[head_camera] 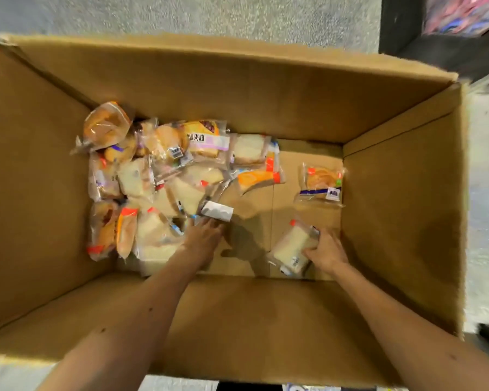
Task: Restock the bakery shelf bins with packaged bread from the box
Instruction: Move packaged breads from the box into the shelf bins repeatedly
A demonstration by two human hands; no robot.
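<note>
Box (237,103): right hand (326,251) grips pale bread packet (292,249); left hand (202,238) seemingly flat, fingers straight, at pile (158,170).

Grey speckled floor (237,15); dark fixture (432,56) top rt.

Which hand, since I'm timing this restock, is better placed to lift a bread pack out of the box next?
Right. The right hand grips the white sandwich pack, which lies apart on the cardboard box floor. The left hand rests open at the edge of the pile of bread packs, holding nothing.
</note>
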